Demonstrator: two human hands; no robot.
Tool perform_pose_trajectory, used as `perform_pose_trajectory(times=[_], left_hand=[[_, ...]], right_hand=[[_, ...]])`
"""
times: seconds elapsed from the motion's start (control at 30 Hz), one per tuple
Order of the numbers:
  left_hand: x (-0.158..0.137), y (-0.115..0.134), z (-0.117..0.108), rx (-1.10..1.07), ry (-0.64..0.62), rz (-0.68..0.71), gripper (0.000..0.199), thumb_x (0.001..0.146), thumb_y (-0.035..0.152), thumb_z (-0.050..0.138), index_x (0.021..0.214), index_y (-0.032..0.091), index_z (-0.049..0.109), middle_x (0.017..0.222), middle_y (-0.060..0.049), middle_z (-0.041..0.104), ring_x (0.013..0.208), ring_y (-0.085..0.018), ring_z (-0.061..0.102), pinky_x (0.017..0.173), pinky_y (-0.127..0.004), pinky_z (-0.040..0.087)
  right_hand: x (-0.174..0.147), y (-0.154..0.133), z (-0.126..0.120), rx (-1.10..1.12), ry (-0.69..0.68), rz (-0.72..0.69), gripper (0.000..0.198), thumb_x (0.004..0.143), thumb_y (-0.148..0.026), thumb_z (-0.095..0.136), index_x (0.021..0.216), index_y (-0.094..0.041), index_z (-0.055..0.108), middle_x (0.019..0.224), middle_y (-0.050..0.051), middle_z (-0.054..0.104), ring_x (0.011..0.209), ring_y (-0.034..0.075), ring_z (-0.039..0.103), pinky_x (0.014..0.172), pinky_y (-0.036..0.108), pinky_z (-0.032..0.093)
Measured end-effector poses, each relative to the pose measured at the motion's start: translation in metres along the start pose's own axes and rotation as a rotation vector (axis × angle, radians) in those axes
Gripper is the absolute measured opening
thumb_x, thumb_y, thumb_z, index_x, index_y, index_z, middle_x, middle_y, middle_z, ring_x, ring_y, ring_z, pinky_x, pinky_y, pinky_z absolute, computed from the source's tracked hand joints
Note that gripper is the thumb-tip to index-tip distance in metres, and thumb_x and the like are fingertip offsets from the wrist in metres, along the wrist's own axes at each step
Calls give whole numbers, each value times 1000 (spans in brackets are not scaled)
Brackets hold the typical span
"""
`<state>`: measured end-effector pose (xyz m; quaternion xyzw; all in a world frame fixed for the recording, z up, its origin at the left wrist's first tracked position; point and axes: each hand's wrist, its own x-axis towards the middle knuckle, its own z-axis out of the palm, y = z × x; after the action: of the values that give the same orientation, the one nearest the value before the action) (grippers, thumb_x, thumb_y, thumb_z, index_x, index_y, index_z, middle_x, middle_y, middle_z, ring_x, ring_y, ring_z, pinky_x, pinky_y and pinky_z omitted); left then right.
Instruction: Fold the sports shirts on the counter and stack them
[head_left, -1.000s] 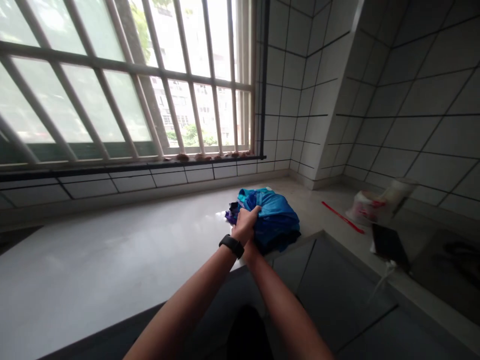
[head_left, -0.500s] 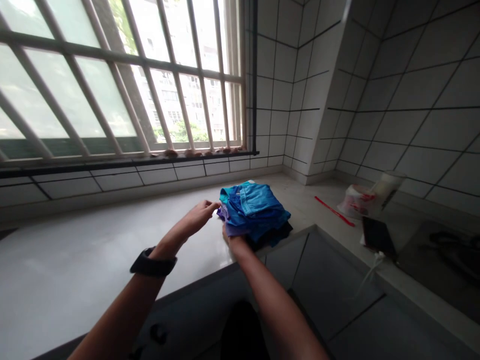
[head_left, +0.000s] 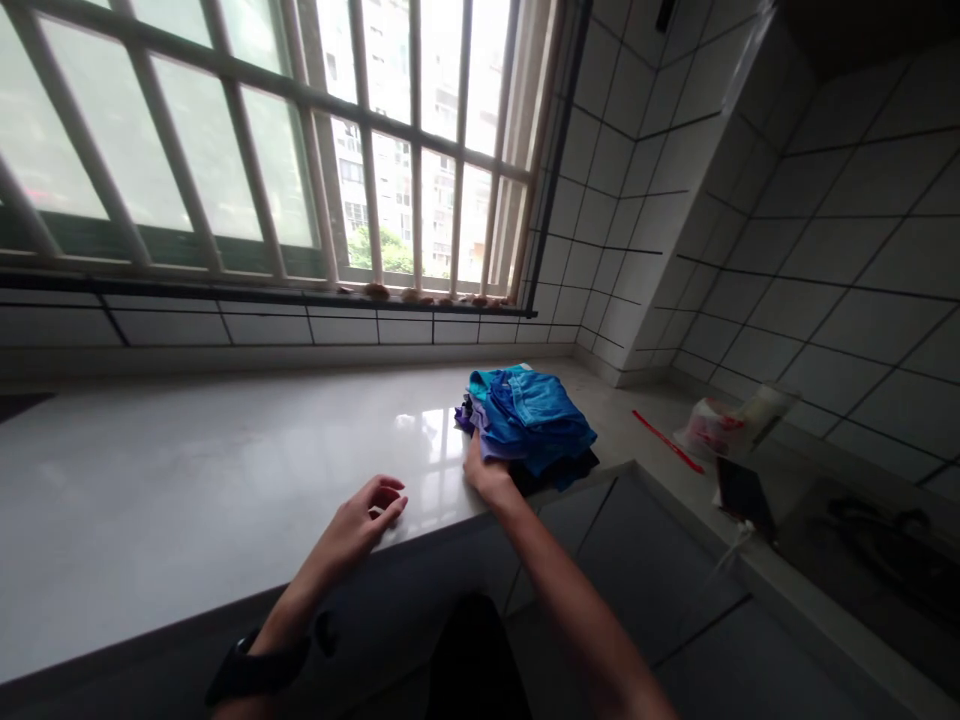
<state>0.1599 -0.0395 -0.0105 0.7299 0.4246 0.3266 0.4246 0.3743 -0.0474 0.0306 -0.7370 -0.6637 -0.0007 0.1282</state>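
A stack of folded clothes (head_left: 536,410) lies near the counter's front edge. Bright blue cloth is on top, with turquoise, lavender and black layers showing at the sides. My right hand (head_left: 484,470) grips the left front of the stack at the lavender layer; its thumb is partly hidden by cloth. Apart from the clothes, my left hand (head_left: 375,510) hovers by the front edge of the counter, fingers loosely curled and spread from the thumb, with nothing in it. A black wristband (head_left: 259,668) is on the left wrist.
The pale counter (head_left: 187,480) turns a corner to the right. On that side lie a red strip (head_left: 667,442), a plastic bag (head_left: 709,425), a phone (head_left: 744,497) with a white cable, and a dark hob (head_left: 877,540). A barred window (head_left: 360,150) is behind the counter.
My left hand has drawn back from the left side of the clothes, toward me and to the left. My right hand stays at the stack. The view has shifted slightly.
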Motion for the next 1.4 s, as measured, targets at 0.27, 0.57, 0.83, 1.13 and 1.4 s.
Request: perform_pose_trajectory(times=[0.27,0.57,0.83,1.13,1.4], left_hand=[[-5,6,-1,-89,-97,56,49,76,69,63,92,23,64,79,-5,72,67,-23,67,65,-34,52],[-7,3,0,-137,-157,54,42,81,63,61,90,22,64,77,-4,69,68,-22,64,64,-32,50],[-10,7,-2,-162,-153,41,40,80,62,64,87,22,67,80,-5,71,71,-22,64,64,-31,49],[-10,3,1,-130,-156,62,35,85,57,62,87,22,66,78,-4,70,70,-21,63,65,-31,48],[-11,3,0,-125,-175,62,36,86,57,61,89,22,67,81,-5,70,72,-21,63,65,-31,48]], right_hand=[[-12,6,-138,-78,342,-13,41,107,-34,41,120,-17,77,127,12,74,116,25,67,103,32,50],[28,89,-75,-156,-74,197,65,102,-57,54,161,-29,45,169,13,38,156,33,36,124,57,29],[36,107,-70,-191,-45,181,61,103,-48,56,160,-29,46,169,11,40,154,32,40,124,51,32],[53,150,-81,-68,-43,117,56,100,-25,61,156,-21,52,161,9,52,150,21,47,123,32,35],[50,151,-80,-41,-38,171,56,101,-30,59,156,-17,52,162,14,50,149,26,48,122,37,36]])
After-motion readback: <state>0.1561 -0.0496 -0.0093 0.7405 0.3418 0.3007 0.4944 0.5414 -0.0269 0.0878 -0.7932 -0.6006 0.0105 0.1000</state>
